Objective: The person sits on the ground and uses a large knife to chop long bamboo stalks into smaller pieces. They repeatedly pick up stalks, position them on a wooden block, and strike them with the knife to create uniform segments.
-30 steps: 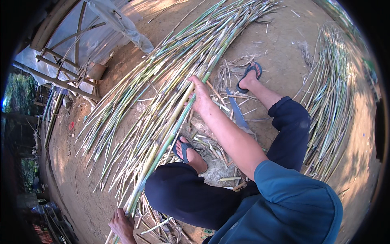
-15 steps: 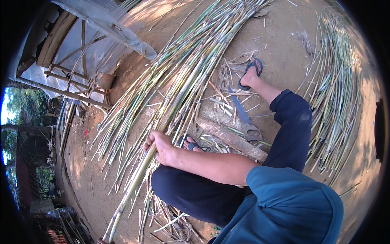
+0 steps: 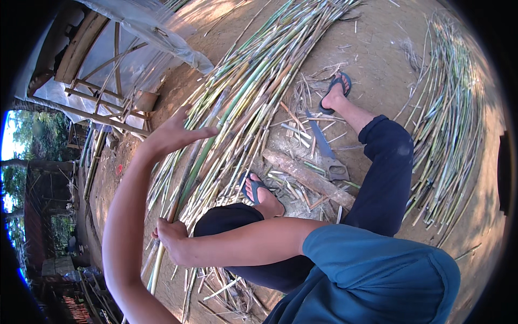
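Observation:
A long pile of thin green and yellow bamboo canes (image 3: 259, 81) stretches from the far middle down to my left knee. My right hand (image 3: 171, 236) is closed around a bamboo cane (image 3: 186, 175) near its lower end, beside that knee. Farther up, my left hand (image 3: 175, 132) is raised over the left side of the pile, thumb and fingers spread apart, gripping nothing that I can see. The canes' lower ends run past my right hand and partly behind my left forearm.
A handsaw (image 3: 324, 143) lies by a short log (image 3: 307, 175) between my feet, among cut pieces and shavings. Another cane pile (image 3: 448, 124) lies at the right. A wooden frame with plastic sheeting (image 3: 156, 32) stands at the far left.
My left hand has come up from the bottom edge to above the pile, its fingers spread. My right hand has shifted down and left along the canes.

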`<state>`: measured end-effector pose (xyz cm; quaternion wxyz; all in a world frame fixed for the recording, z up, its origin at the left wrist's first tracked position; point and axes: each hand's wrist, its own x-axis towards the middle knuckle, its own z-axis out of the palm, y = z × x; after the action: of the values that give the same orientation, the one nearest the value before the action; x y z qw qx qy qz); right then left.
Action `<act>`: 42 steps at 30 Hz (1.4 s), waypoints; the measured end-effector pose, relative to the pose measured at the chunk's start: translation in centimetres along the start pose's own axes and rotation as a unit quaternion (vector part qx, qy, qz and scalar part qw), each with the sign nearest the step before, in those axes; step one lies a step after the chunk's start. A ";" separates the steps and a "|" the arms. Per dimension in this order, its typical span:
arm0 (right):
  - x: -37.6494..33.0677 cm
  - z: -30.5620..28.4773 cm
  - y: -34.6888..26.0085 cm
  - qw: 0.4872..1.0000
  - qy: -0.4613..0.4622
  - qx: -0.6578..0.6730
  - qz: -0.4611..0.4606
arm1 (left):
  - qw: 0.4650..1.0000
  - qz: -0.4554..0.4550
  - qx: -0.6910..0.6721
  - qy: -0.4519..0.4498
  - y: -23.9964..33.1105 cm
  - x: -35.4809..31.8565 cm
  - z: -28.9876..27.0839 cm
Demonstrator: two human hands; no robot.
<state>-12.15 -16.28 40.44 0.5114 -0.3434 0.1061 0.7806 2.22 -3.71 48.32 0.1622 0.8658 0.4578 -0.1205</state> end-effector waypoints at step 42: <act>1.0 -25.8 -48.4 0.067 0.087 -0.900 -0.422 | 0.981 -0.079 0.062 0.168 -18.2 -5.3 21.0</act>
<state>40.81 -6.93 29.66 0.0449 -0.5955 -0.7961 -0.0979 -17.10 -6.26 27.81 0.0190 0.8433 0.5369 -0.0138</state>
